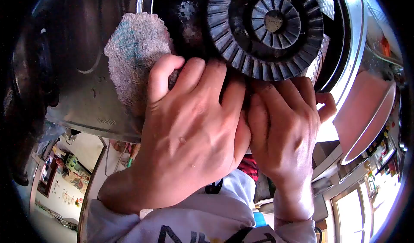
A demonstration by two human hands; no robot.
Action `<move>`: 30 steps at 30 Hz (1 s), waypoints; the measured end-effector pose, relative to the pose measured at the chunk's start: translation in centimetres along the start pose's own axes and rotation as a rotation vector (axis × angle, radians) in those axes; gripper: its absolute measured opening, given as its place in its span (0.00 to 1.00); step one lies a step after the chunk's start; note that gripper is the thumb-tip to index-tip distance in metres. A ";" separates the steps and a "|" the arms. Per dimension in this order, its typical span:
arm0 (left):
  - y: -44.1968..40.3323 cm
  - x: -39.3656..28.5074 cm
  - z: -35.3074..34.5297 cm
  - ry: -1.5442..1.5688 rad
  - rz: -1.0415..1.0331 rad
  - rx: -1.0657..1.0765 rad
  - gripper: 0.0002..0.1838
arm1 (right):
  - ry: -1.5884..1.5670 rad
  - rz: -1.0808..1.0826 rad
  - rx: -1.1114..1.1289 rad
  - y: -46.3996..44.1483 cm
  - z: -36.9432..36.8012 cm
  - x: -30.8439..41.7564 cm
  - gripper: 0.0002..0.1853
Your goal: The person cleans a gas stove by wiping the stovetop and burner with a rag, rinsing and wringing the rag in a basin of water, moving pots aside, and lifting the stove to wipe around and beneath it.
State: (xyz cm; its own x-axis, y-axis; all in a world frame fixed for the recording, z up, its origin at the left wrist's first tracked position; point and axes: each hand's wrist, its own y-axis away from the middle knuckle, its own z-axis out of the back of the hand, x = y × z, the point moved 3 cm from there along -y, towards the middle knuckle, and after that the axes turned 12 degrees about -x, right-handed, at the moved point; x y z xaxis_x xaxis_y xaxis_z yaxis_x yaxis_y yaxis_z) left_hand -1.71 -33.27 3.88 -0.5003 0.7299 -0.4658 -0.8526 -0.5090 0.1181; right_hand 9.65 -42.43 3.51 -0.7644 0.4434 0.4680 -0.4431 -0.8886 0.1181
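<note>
A grey, fuzzy cloth (133,57) with a bluish-green patch lies on the metal stove top. My left hand (189,122) is bent over its right edge, fingers curled, and the cloth shows between the little and ring fingers. My right hand (286,126) is close beside it, with curled fingers at the lower edge of a round, black, ridged burner (265,68). The two thumbs are near each other below the burner. Both hands' fingertips are mostly hidden, as is whatever lies under the right hand.
A shiny metal ring (355,40) curves around the burner's right side. At the right is a pinkish basin (362,113) with a pale rim. The stove's metal surface (82,100) extends left. A bright window or door (349,213) is at the lower right.
</note>
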 end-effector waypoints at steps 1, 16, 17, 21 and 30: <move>0.0 -0.1 0.1 -0.004 0.007 0.017 0.15 | 0.015 -0.002 0.021 0.0 0.2 0.1 0.08; -0.1 -0.2 0.2 0.011 0.010 0.023 0.16 | 0.052 0.020 0.005 0.0 0.2 -0.1 0.08; -0.1 -0.2 0.2 0.010 0.010 0.027 0.16 | 0.050 0.021 -0.005 0.1 0.2 -0.2 0.08; -0.1 -0.2 0.2 0.012 0.012 0.030 0.15 | 0.048 0.001 -0.037 0.1 0.4 -0.2 0.07; 1.7 1.0 1.8 0.064 -0.104 -0.136 0.22 | -0.298 0.126 -0.310 2.9 4.0 -0.2 0.09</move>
State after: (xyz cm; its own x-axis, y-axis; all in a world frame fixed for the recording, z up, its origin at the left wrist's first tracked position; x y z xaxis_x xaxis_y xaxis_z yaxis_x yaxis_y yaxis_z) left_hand -3.92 -32.60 5.25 -0.3958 0.7539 -0.5243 -0.8692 -0.4919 -0.0511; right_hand 10.41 -45.62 7.29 -0.6734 0.2403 0.6991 -0.5089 -0.8366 -0.2027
